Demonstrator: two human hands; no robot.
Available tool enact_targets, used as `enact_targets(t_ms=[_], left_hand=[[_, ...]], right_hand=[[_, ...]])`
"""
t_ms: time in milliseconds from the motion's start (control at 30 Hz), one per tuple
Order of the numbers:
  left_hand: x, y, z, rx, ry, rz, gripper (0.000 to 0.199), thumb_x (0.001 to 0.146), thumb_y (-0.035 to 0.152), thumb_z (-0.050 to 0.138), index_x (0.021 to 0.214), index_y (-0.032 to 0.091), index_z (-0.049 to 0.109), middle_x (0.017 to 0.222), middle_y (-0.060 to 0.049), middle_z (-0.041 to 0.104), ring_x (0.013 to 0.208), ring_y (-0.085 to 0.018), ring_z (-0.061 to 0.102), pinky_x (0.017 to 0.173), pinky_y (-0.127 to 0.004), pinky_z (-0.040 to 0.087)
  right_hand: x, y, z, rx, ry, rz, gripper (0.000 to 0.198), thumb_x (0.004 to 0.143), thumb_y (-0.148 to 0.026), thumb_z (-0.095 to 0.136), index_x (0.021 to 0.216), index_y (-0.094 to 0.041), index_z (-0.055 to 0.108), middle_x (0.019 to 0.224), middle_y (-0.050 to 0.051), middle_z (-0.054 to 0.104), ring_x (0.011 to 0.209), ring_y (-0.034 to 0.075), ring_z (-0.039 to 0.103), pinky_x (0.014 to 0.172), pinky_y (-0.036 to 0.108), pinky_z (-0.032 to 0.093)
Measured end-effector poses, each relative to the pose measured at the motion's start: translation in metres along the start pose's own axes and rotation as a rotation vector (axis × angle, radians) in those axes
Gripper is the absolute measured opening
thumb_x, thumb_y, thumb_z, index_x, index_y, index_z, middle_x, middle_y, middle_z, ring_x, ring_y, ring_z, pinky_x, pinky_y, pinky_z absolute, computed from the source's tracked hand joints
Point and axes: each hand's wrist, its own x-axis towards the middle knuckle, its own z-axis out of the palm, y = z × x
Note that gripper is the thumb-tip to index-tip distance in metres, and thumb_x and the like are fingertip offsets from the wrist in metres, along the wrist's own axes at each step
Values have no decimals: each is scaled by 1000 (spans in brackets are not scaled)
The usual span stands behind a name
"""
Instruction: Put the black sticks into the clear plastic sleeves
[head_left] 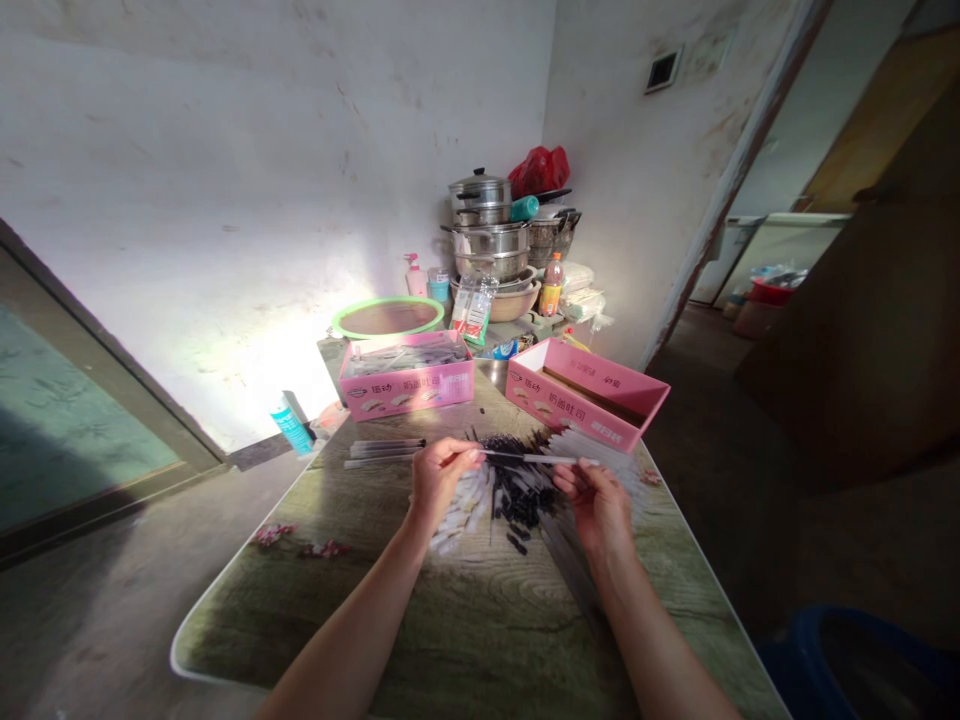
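Note:
Above the middle of the table, my left hand [444,472] pinches the left end of a thin stick, dark at its left part. A pale, slim tube [550,459] makes up the stick's right part, and the fingers of my right hand [598,500] are closed on its far end. Below the stick lies a heap of small black pieces [523,497]. White slim pieces [459,515] are spread left of the heap, and a pile of pale tubes [592,447] lies to the right. A few finished-looking sticks [384,453] lie side by side left of my left hand.
Behind the hands stand a pink box [409,390] full of slim sticks and another pink box [581,395] with its brown inside showing. Farther back are a green-rimmed sieve [388,318], stacked steel pots [491,250] and an orange bottle [552,287]. A blue tub [814,650] stands right.

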Motion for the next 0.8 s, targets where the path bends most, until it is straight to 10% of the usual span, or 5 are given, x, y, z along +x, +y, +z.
enact_targets(t_ms=[267,567,800], left_hand=[[-10,0,13,17,-319,-106,24,72,34,74,85,14,75,72,-7,75,64,-18,71,63,-29,59],[16,0,-22,390,25,148,18,78,26,65,90,15,73,73,-4,72,59,-15,66,56,-24,52],[8,-16,-12,877,-361,388,19,85,20,60,97,20,74,95,-6,70,89,-19,62,83,-31,47]], right_hand=[[-1,7,-1,2,-123,148,17,62,-16,80,67,-17,64,63,3,73,59,18,72,54,25,61],[-2,3,2,198,-116,231,10,65,-9,74,69,-15,67,58,1,71,52,15,69,52,20,60],[1,0,1,154,-73,199,11,63,-9,74,64,-16,65,56,0,70,52,15,69,51,21,61]])
